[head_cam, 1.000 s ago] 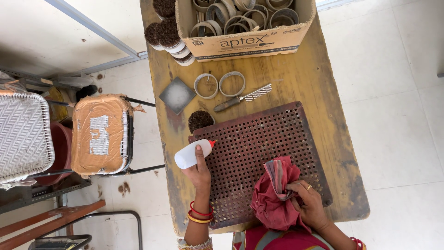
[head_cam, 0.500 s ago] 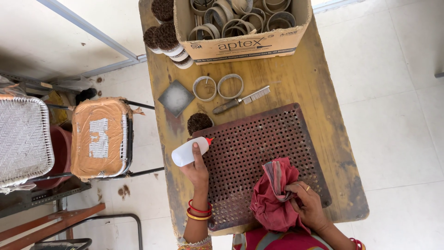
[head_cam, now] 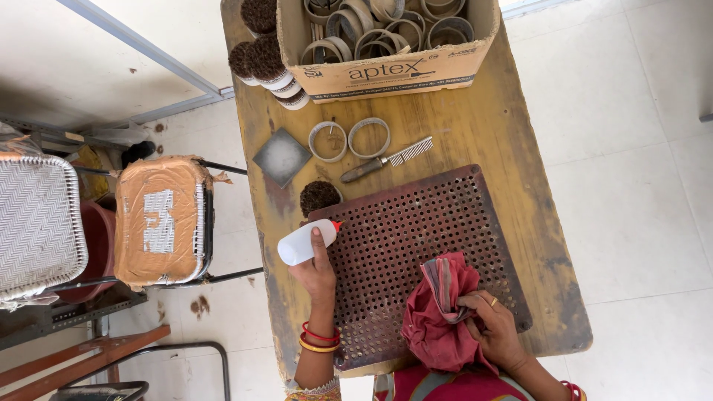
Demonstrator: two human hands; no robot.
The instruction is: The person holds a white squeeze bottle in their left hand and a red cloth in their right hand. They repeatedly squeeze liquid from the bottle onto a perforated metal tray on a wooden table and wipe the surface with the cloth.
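Now your left hand (head_cam: 318,269) is closed around a small white squeeze bottle (head_cam: 303,243) with a red tip, and you hold it lying on its side at the left edge of the perforated metal plate (head_cam: 416,238) — the red tip just touches the plate's upper left corner. Your right hand (head_cam: 496,327) grips a crumpled red cloth (head_cam: 440,312), fingers folded into the fabric, and the cloth rests on the lower right part of the same plate. This plate lies flat on the worn yellow tabletop (head_cam: 520,186). Just beside the bottle's tip, above the plate's corner, sits a round dark brush disc (head_cam: 319,197). Further up you see two empty metal rings (head_cam: 349,139) side by side, a small metal comb (head_cam: 386,159) with a dark handle, and a grey square tile (head_cam: 281,157). At the far end stands an open cardboard box (head_cam: 386,70) full of rings, with more brush discs (head_cam: 260,59) stacked to its left.
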